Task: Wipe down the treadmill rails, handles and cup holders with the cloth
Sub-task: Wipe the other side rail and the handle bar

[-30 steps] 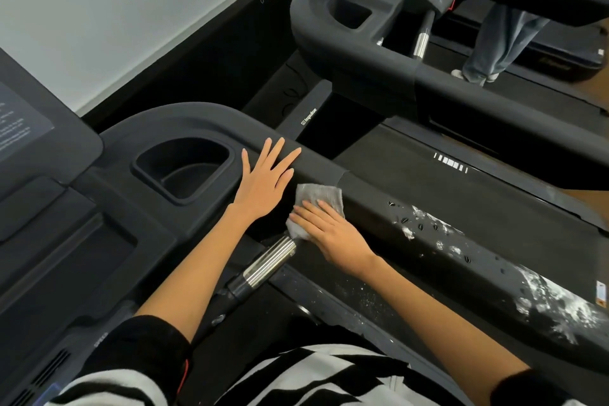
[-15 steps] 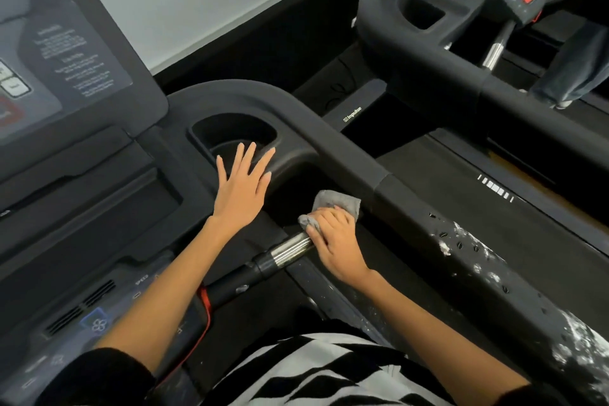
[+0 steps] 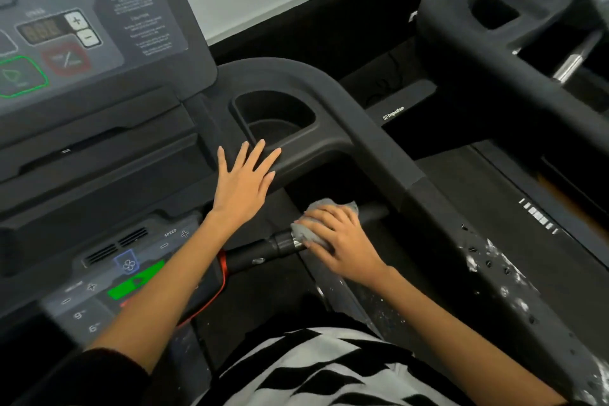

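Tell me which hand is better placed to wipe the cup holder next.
Probably the right hand: it already grips the cloth around the handle bar. The left hand lies flat beside the cup holder, closer, but holds no cloth.

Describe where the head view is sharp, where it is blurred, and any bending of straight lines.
Head view: the left hand, the right hand on the cloth and the cup holder are fairly sharp; the console print and the neighbouring treadmill at upper right are smeared; the side rail curves as in a wide-angle lens; lighting is even, without harsh glare.
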